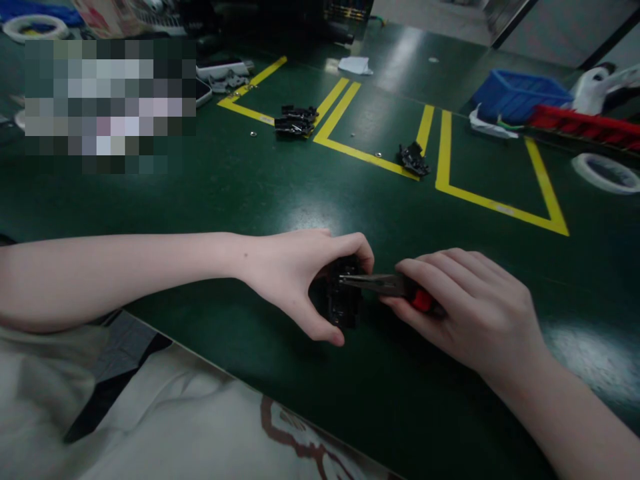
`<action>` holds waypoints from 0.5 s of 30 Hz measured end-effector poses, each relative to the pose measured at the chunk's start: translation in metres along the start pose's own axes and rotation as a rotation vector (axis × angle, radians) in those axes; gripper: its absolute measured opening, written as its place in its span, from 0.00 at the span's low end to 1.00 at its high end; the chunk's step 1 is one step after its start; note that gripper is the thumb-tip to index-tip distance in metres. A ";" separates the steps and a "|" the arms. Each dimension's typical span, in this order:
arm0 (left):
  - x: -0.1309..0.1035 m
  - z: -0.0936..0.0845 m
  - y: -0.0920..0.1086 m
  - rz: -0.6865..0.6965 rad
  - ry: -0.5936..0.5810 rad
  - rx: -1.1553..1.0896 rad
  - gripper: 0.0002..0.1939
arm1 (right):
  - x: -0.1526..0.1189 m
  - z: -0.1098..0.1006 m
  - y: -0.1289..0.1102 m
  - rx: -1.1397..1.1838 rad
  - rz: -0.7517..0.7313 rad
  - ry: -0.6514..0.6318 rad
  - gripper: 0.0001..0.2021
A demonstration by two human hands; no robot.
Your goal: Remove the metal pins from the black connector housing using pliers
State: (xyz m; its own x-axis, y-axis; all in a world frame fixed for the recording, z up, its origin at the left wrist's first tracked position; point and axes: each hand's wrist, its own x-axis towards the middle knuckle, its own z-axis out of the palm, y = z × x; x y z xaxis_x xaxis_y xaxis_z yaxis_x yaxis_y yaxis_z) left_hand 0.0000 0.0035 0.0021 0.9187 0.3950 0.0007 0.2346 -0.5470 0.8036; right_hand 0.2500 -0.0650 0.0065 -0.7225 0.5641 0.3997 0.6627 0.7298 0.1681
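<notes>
Holding a black molded part [345, 303] with the left hand [295, 270], thumb and fingers curved in a wide C and pressed to opposite ends of the blocky, uneven form. Gripping red-and-black-handled needle-nose pliers [383, 285] in the right hand [480, 300], fingers curled closed around the handles, with slim, dull metal tips at the upper portion of the part. Located near the front edge of a smooth, glossy green tabletop [225, 193]; impossible to tell whether resting on it or raised slightly. Beyond, on and beside matte yellow tape outlines [370, 157], lying in jagged dark shapes: a black component pair [295, 122] and a single black component [414, 160]. At far right, standing near a ribbed red rack [585, 127]: a blue plastic bin [523, 97], contents too unclear to name. Closer, lying flat: a pale ring-shaped tape roll [590, 173].
</notes>
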 end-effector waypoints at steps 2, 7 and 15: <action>0.000 0.000 0.000 -0.006 -0.002 -0.008 0.34 | 0.001 0.001 0.000 -0.002 0.003 -0.003 0.10; -0.001 -0.001 -0.001 -0.006 0.000 -0.008 0.33 | 0.003 0.001 -0.001 -0.003 0.008 -0.003 0.10; 0.000 -0.001 -0.001 0.011 -0.019 -0.044 0.31 | 0.001 -0.001 0.003 -0.007 -0.019 -0.003 0.09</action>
State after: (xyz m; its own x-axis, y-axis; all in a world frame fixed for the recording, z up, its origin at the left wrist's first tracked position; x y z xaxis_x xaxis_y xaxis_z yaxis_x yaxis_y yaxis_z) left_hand -0.0003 0.0046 0.0023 0.9270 0.3751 -0.0016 0.2110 -0.5177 0.8291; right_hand 0.2520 -0.0626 0.0079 -0.7357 0.5510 0.3939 0.6501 0.7376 0.1824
